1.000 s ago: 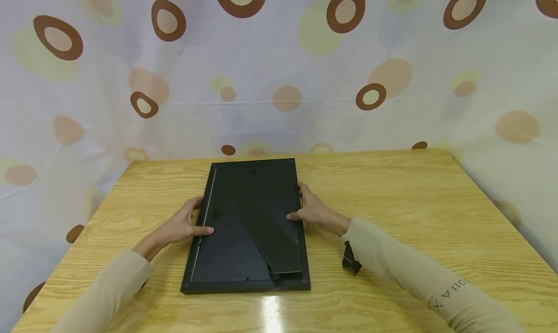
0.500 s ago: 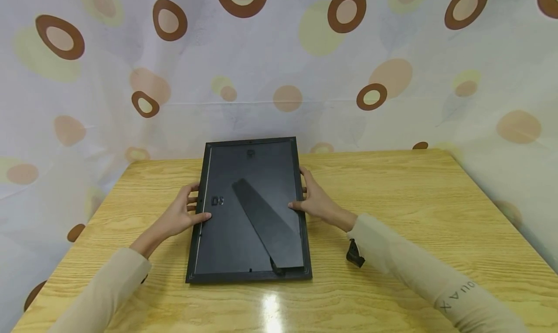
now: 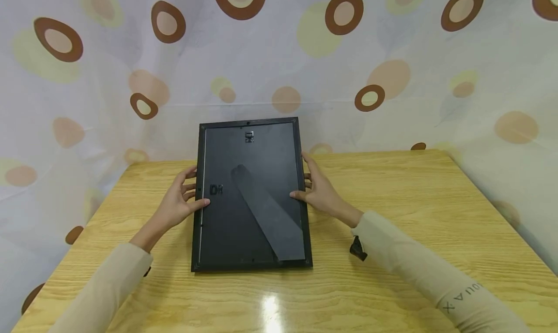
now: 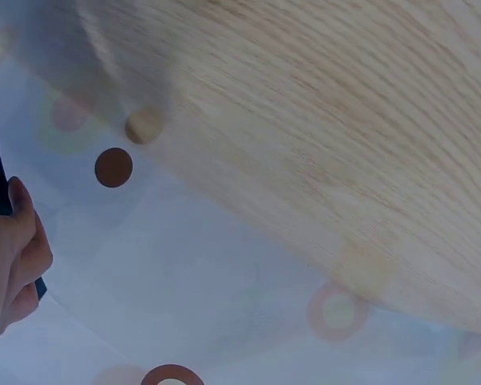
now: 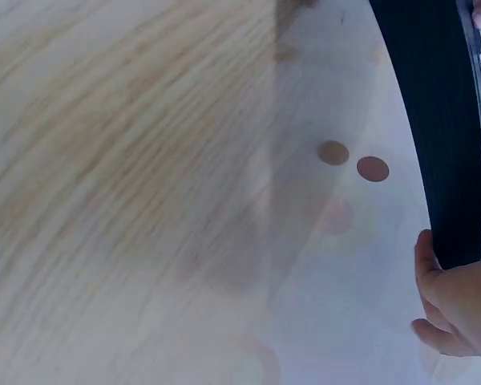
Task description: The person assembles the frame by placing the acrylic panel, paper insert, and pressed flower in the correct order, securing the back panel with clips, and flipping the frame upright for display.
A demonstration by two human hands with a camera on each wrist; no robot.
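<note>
A black picture frame faces me with its back side, tilted up over the table with its top edge farther away. Its slanted stand leg lies across the lower right of the backing, and two small metal hangers show near the top and left. My left hand grips the left side, thumb on the back and fingers behind the edge. On the right side my right hand holds the frame the same way. In the right wrist view the dark side edge passes by the right hand's fingers.
The wooden table spreads out on both sides of the frame. A white curtain-like cloth with brown and yellow oval patterns hangs behind it and along the sides. A small black piece hangs by the right sleeve.
Both hands have raised the picture frame and tipped it more upright. Its top edge now stands above the table's back edge, and the hands have moved up with it.
</note>
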